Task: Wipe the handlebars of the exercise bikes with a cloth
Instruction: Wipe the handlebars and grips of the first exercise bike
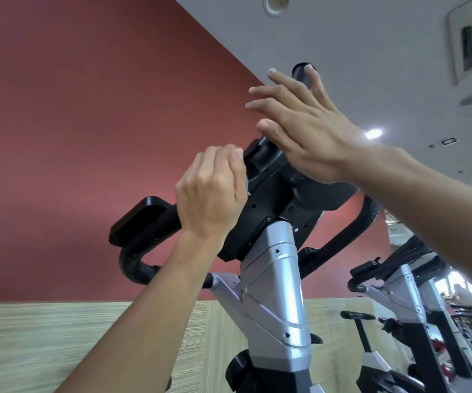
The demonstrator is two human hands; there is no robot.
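The nearest exercise bike's black handlebars (137, 265) are seen from below, on a silver stem (274, 282). My left hand (210, 194) is curled round the left bar, just beside the black centre bracket (268, 194). My right hand (302, 123) is spread with straight fingers against the upright centre grip, whose black tip (300, 70) shows between two fingers. No cloth is plainly visible. Only a small pale sliver shows by my left thumb.
A black elbow pad (135, 219) sticks out left of my left hand. A second bike (399, 282) and more machines stand to the right. Behind is a red wall (87, 109) over a wood-look panel.
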